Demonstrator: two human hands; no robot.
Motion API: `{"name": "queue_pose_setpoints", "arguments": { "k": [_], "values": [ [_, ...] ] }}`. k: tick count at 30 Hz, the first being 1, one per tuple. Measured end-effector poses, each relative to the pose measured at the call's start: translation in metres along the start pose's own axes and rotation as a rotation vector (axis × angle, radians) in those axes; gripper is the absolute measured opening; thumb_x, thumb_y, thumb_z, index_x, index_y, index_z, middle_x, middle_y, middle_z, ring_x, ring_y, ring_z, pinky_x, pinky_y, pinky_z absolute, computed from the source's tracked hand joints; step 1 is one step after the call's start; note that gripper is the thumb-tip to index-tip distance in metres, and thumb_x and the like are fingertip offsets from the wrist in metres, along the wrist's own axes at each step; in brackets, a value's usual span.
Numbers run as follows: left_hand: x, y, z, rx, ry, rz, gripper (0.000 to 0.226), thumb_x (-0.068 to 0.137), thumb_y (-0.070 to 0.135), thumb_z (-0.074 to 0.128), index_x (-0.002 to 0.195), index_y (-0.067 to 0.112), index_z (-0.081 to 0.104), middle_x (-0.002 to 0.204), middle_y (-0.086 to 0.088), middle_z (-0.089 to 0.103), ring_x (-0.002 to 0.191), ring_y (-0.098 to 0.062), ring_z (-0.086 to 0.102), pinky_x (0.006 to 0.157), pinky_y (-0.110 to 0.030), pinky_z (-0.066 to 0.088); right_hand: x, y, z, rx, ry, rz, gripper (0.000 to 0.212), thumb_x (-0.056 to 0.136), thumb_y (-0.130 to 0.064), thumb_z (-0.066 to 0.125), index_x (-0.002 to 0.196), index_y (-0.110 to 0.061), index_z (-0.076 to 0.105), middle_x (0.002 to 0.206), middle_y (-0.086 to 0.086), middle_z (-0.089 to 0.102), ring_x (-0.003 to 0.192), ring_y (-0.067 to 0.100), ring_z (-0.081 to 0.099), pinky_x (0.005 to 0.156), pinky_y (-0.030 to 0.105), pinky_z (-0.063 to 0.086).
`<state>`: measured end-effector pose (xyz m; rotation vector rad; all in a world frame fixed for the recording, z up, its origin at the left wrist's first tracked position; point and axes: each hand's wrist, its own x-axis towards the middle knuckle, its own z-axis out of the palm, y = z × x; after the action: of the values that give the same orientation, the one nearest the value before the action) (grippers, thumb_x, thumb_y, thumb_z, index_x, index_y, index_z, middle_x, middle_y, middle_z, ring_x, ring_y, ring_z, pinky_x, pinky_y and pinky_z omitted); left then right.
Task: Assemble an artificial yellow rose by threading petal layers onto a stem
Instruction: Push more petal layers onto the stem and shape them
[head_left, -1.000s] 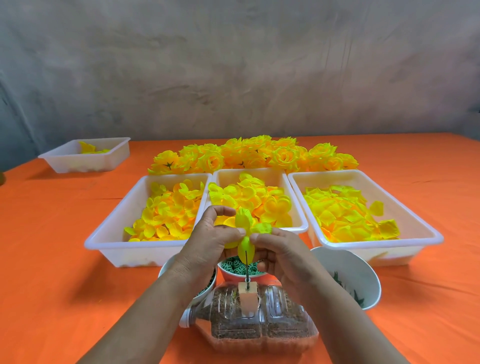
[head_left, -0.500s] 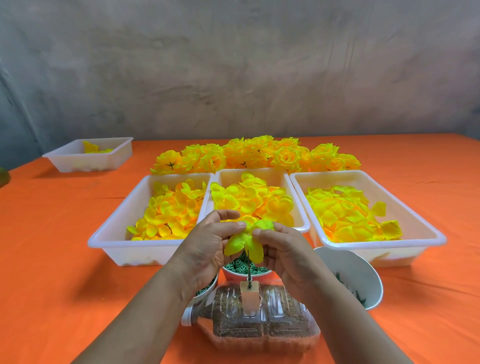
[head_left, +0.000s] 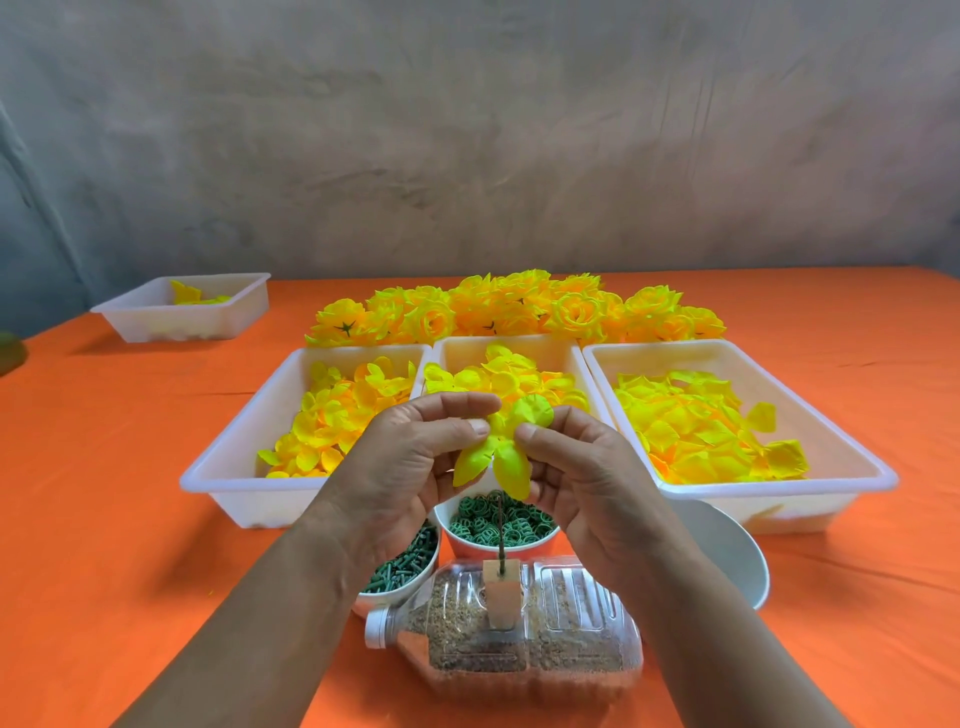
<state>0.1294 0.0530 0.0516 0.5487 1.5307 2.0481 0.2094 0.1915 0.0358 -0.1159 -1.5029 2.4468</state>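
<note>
Our left hand (head_left: 410, 467) and right hand (head_left: 592, 483) pinch a petal layer (head_left: 511, 465) over the orange table (head_left: 104, 493), grey wall (head_left: 467, 156) beyond.

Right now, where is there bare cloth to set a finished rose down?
Bare cloth between the small far tray and the left tray; more right of the right tray. Crowded near the bottle and bowls.

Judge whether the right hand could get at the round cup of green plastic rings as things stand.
Probably yes: the cup of green plastic rings lies open-topped just under the right hand, nothing between; but that hand pinches the yellow petal layer.
</note>
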Motion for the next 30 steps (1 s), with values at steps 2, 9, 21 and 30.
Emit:
{"name": "queue_pose_setpoints", "arguments": {
  "k": [2,9,21,30],
  "values": [
    [-0.001,0.003,-0.002,-0.012,-0.003,0.032,0.032,0.067,0.006,0.071,0.094,0.021,0.077,0.090,-0.007,0.072,0.071,-0.016,0.069,0.058,-0.025,0.056,-0.002,-0.002,0.001,-0.003,-0.029,-0.028,0.009,0.078,-0.009,0.068,0.083,-0.012,0.061,0.075,0.006,0.066,0.061,0.013,0.063,0.053,0.022,0.050],
    [-0.006,0.009,-0.004,0.063,0.135,0.080,0.057,0.057,0.000,0.073,0.112,0.017,0.064,0.107,-0.011,0.058,0.094,-0.024,0.063,0.078,-0.031,0.053,-0.003,-0.004,0.005,-0.161,0.007,-0.243,0.024,0.071,0.000,0.076,0.076,-0.022,0.069,0.074,0.004,0.068,0.071,0.015,0.062,0.067,0.025,0.050],
    [-0.007,0.002,-0.004,-0.177,-0.008,0.028,0.037,0.093,-0.012,0.041,0.117,0.008,0.062,0.108,-0.015,0.073,0.087,-0.027,0.073,0.067,-0.034,0.059,-0.012,0.012,-0.001,-1.111,0.270,-1.070,0.018,0.073,-0.003,0.080,0.079,-0.019,0.077,0.110,0.008,0.062,0.103,0.027,0.054,0.079,0.030,0.048],
    [-0.008,0.005,-0.004,-0.216,0.057,0.006,0.029,0.100,0.018,0.042,0.116,0.010,0.065,0.103,-0.011,0.074,0.086,-0.024,0.073,0.068,-0.037,0.060,-0.012,0.017,-0.007,-1.117,0.260,-1.086,0.013,0.078,-0.007,0.073,0.082,-0.020,0.077,0.111,0.009,0.061,0.102,0.027,0.057,0.081,0.026,0.046]
  ]
}}
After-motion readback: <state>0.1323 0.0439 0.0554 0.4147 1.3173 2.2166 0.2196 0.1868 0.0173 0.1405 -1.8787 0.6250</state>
